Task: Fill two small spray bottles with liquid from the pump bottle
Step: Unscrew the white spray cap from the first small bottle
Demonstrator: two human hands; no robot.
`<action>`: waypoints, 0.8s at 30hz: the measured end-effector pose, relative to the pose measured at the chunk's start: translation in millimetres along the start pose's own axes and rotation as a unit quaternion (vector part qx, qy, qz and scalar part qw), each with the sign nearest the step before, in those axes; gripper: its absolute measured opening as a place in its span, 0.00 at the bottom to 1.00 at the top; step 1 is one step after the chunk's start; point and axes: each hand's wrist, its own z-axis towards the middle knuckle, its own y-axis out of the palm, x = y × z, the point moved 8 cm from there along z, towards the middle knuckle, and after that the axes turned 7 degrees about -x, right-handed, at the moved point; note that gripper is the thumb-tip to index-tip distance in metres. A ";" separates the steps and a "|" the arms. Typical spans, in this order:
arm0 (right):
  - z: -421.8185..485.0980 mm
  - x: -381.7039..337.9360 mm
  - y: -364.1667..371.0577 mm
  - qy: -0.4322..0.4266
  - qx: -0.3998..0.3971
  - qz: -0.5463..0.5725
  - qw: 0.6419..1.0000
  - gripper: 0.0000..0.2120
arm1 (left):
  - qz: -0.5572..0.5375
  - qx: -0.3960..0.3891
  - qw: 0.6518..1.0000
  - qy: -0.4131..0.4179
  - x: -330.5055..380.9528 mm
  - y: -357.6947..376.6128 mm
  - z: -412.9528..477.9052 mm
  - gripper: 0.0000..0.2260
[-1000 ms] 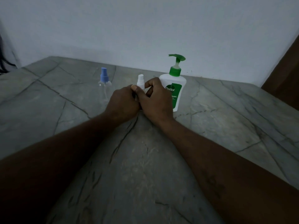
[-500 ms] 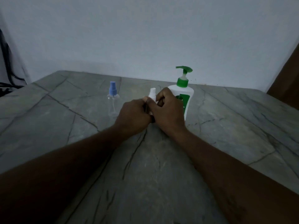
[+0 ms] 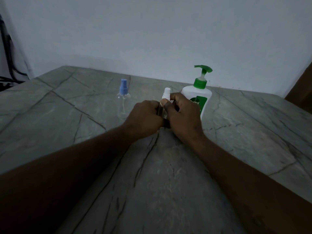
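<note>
— What do you have on the head camera?
— I see both hands meeting over the middle of the grey veined worktop (image 3: 168, 183). The left hand (image 3: 145, 120) has its grip curled round the body of the white-capped spray bottle (image 3: 166, 94), so most of the clear body is hidden from me. The right hand (image 3: 184, 115) pinches the same bottle just under its white cap, thumb and forefinger at the neck.
— Is that bottle standing?
— Upright, as far as I can tell. Its base is hidden behind the hands, so I cannot say whether it touches the worktop.
— And the other two?
— The blue-capped spray bottle (image 3: 123, 98) stands alone to the left, apart from the left hand, with its cap on. The pump bottle (image 3: 200, 93), white with a green pump, stands just beyond the right hand on the far right, near the pale wall (image 3: 152, 39). Dark cables (image 3: 7, 48) hang at the far left edge
</note>
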 end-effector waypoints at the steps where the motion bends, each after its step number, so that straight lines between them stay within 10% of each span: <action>1: -1.2 0.8 -0.6 0.002 -0.003 0.006 1.000 0.11 | 0.004 -0.002 1.000 0.000 0.7 1.2 -0.3 0.14; 24: -6.8 -3.2 -21.4 -0.014 0.059 0.007 0.998 0.16 | 0.020 -0.044 0.999 -0.009 7.7 11.3 -6.3 0.21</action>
